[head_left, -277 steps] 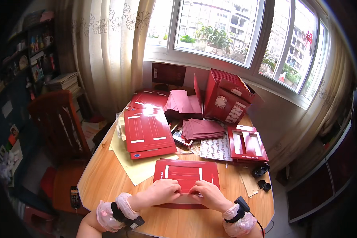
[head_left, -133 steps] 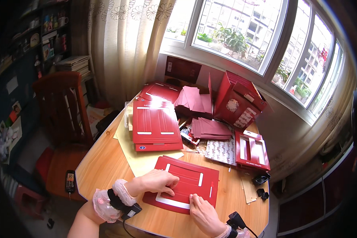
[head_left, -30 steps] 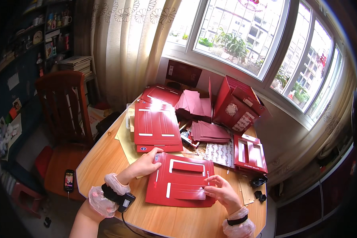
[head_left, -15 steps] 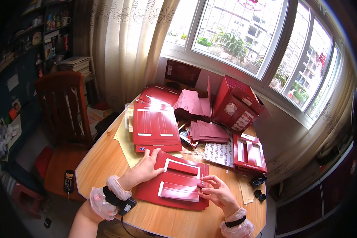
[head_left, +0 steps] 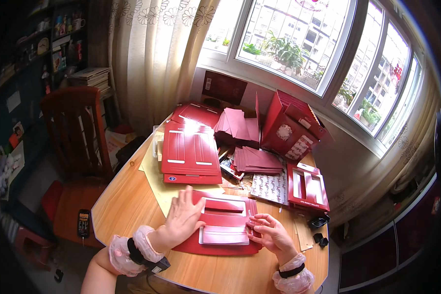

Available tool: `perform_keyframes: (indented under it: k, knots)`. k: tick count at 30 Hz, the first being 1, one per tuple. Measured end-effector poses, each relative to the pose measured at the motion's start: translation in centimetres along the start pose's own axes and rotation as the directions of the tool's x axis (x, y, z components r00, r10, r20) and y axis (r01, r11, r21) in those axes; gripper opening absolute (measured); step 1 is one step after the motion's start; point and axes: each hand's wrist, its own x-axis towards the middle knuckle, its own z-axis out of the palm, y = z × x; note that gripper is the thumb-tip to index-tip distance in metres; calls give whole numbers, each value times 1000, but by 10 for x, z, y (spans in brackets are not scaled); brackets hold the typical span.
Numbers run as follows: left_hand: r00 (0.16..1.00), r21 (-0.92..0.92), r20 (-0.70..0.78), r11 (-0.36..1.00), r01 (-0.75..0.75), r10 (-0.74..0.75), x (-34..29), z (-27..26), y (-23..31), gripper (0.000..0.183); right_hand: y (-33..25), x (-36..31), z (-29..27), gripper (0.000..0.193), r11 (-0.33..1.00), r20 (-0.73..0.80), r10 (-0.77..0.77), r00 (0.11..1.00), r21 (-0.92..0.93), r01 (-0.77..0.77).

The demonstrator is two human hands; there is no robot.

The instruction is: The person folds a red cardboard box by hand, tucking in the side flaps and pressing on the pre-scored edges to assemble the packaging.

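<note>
Bracing the red card sheet [head_left: 225, 220] at lower centre with the left hand [head_left: 183, 223], fingers spread wide, should let the right hand [head_left: 271, 232], fingers curled narrow, grip uncertain, work the lower flap [head_left: 224, 235] without creasing.

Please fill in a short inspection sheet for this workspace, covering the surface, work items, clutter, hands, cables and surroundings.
Surface: wood-grain tabletop, a yellow sheet partly under a red card stack.
Job's things: red card with cut-outs, lying in front of the person.
Clutter: pink-red slips, a large red box, a patterned sheet and small black items.
Hands: left hand spread at the card's left side; right hand has fingertips at its right edge, grip unclear.
Cables: dark cord near the left wrist; pale cord at a phone-like device.
Surroundings: wooden chair at left, curtain and window beyond.
</note>
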Motion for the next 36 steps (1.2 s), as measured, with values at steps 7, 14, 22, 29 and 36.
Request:
perform_keyframes:
  k: [7,14,22,29,36]
  knots:
    - [830,-375,-23,765,-524,557,0,17,17,63,2,2,0,39,1000,8,5,1000,16,-5]
    - [829,-349,88,797,-494,552,6,26,14,43,6,-2,13,37,950,90,-99,991,-287,121]
    - [843,-378,-22,776,-505,538,4,26,14,33,27,-4,40,42,-332,570,-290,769,-813,478]
    - [877,-224,-6,854,-470,481,0,24,11,31,36,9,39,32,-456,622,-277,733,-756,469]
    - [899,-225,-60,872,-436,434,7,35,5,27,31,29,23,18,-227,630,-352,692,-775,590]
